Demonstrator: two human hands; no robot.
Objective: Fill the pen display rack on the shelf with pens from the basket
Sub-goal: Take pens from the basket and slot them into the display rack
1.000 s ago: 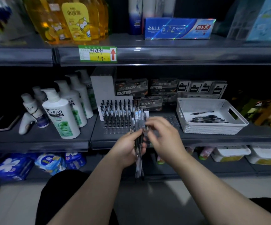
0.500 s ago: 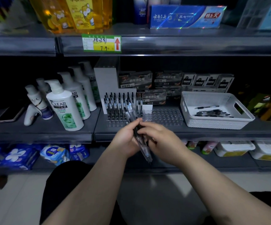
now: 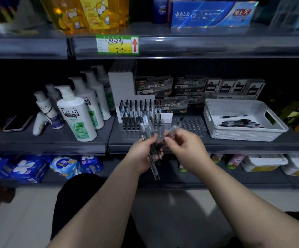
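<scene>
**Pens in hand before a half-filled rack**

Both hands were held in front of the shelf [image 3: 234,146], just off its front lip. The left hand [image 3: 141,155] had its fingers curled round a bundle of pens [image 3: 151,140], which stood roughly upright; the lower ends hung below the palm. The right hand [image 3: 186,149] pinched a single pen [image 3: 176,126] between thumb and forefinger. It tilted up to the right and was blurred.

The clear pen display rack [image 3: 191,124] sat at the shelf front, straight beyond the hands. Its left part carried standing pens [image 3: 136,113], while the right part showed bare holes. Open air lay over those holes, up to the upper shelf [image 3: 198,45].

The white basket [image 3: 243,136] stood just beside the rack on the right, with loose pens [image 3: 238,122] lying flat in it. To the left, a CLEAR shampoo bottle [image 3: 75,119] stood near the rack's end, with more bottles ranked behind it. HQ35 pen boxes [image 3: 154,85] were stacked behind the rack. A phone [image 3: 18,122] lay flat at far left. A green and yellow price tag [image 3: 117,44] hung on the upper shelf edge.
</scene>
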